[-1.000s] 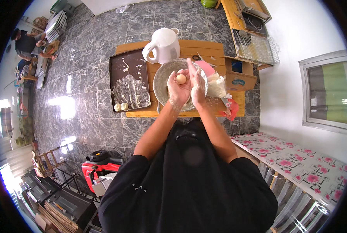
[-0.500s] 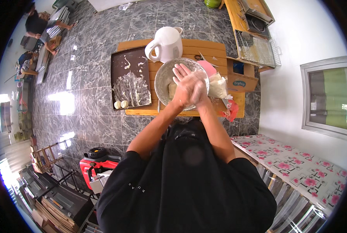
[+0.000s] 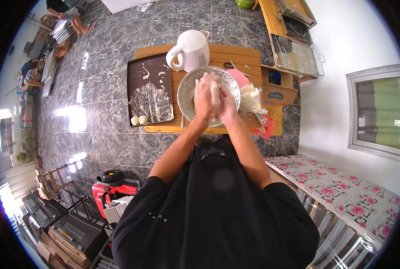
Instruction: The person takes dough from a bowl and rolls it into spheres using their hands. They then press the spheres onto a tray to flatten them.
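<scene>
Your left hand [image 3: 203, 99] and right hand [image 3: 227, 106] are together over the metal bowl [image 3: 183, 95], palms facing and fingers slightly blurred, with pale residue on the skin. Whether any dough sits between your palms is hidden, so you cannot tell from here. The bowl stands on the wooden table [image 3: 235, 52] directly below your hands. To its left lies a dark tray [image 3: 136, 74], its surface smeared and flecked with pale matter; two whitish balls [image 3: 143, 119] rest side by side in its near left corner. On the far side of the bowl you have a white kettle [image 3: 194, 50], its handle toward the left. Right of the bowl are a pink item [image 3: 238, 77], partly hidden by the rim, and a whitish bag [image 3: 252, 99]. Nearer and farther right lies red plastic [image 3: 266, 128]. A cardboard box [image 3: 278, 94] stands beyond the bag, at the right.
</scene>
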`<state>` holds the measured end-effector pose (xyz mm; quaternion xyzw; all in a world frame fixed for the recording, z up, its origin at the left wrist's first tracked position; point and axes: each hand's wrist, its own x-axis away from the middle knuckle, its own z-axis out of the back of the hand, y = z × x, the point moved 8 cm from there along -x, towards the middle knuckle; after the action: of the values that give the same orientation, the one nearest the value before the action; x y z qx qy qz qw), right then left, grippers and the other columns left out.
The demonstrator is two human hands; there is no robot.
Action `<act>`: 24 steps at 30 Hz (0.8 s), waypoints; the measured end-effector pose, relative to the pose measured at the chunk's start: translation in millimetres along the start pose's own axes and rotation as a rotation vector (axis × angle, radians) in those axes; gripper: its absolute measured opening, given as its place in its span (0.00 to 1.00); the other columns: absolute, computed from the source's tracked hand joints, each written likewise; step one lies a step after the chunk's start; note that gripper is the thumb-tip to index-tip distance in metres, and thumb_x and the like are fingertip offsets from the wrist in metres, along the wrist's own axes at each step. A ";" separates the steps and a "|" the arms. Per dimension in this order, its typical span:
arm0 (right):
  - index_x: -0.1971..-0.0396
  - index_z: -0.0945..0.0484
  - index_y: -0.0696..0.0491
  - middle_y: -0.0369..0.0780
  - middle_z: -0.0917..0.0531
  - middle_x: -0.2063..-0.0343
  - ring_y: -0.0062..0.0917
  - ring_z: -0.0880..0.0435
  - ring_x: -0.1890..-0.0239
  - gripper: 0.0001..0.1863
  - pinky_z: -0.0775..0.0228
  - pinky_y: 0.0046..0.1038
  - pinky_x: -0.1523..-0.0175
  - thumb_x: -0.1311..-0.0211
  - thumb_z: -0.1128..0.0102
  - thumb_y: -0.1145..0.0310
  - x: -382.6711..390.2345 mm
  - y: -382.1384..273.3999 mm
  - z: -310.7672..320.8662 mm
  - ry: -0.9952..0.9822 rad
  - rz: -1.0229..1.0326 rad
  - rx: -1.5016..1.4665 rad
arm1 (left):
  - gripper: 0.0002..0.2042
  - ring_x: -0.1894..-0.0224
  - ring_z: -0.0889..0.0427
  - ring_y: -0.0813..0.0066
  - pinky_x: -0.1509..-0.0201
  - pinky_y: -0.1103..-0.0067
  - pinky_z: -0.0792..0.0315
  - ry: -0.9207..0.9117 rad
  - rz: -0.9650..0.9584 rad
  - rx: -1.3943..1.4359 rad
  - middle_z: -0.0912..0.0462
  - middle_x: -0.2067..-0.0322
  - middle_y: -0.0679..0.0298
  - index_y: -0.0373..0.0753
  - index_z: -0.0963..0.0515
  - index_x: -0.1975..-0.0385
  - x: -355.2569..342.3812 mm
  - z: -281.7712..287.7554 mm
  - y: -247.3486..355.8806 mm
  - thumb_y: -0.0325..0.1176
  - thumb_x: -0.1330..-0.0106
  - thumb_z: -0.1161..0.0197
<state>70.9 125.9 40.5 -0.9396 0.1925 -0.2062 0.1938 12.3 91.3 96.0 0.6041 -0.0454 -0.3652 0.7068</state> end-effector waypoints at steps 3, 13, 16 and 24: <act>0.35 0.42 0.58 0.44 0.33 0.37 0.36 0.35 0.35 0.33 0.47 0.37 0.29 0.26 0.70 0.47 -7.0 -6.7 -3.2 -0.013 0.184 0.042 | 0.19 0.34 0.39 0.49 0.30 0.56 0.49 0.282 -0.155 -0.915 0.29 0.42 0.50 0.35 0.27 0.46 20.8 -24.3 1.2 0.37 0.31 0.51; 0.31 0.50 0.59 0.46 0.45 0.31 0.37 0.46 0.29 0.38 0.56 0.40 0.27 0.28 0.79 0.43 -5.8 -8.6 6.1 -0.179 0.021 -0.150 | 0.18 0.35 0.34 0.53 0.30 0.62 0.46 -0.060 -0.177 -0.359 0.26 0.43 0.48 0.32 0.26 0.48 19.5 -17.6 2.1 0.34 0.35 0.49; 0.30 0.53 0.59 0.46 0.49 0.29 0.36 0.52 0.27 0.40 0.64 0.41 0.25 0.29 0.79 0.41 2.2 -10.5 -4.5 -0.085 -0.047 -0.148 | 0.17 0.39 0.29 0.51 0.33 0.61 0.41 -0.091 -0.285 -0.202 0.25 0.46 0.47 0.32 0.24 0.52 3.5 0.6 34.7 0.34 0.37 0.48; 0.30 0.54 0.58 0.45 0.50 0.29 0.35 0.54 0.26 0.42 0.63 0.40 0.25 0.30 0.78 0.37 3.1 -17.7 -21.8 -0.056 -0.036 -0.171 | 0.16 0.44 0.25 0.49 0.37 0.61 0.36 0.005 -0.263 -0.279 0.22 0.51 0.47 0.34 0.23 0.53 -3.2 12.3 33.1 0.32 0.40 0.44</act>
<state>68.4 133.4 67.6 -0.9614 0.1872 -0.1663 0.1143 19.0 83.2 129.8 0.5020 0.0866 -0.4559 0.7299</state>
